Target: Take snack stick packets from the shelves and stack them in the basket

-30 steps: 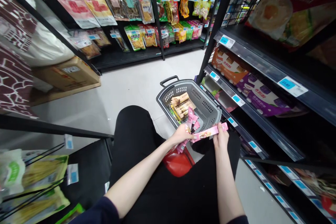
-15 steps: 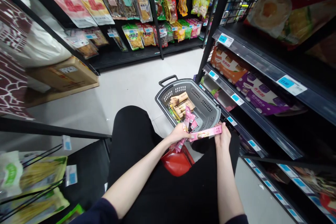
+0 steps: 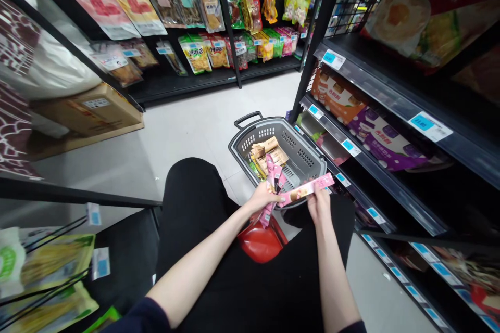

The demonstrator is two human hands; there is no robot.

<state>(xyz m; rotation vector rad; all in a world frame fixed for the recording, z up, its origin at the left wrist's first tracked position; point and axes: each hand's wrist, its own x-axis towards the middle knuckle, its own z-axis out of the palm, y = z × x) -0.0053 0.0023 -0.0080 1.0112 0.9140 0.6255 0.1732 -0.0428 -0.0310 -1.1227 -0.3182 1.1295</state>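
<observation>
Head view: my right hand [image 3: 319, 203] pinches one long pink snack packet [image 3: 307, 190] near its middle, held level just above the near rim of the grey basket [image 3: 308, 158]. My left hand [image 3: 262, 197] clenches a fanned bunch of pink packets [image 3: 273, 179] beside it. Risk: the fan is loosely gripped, so I judge that a packet could slide out past the basket onto the floor [image 3: 195, 125]. The single packet could tip if the pinch shifts off centre.

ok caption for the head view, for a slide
Both hands, left and right, hold pink packets above a grey basket.
</observation>
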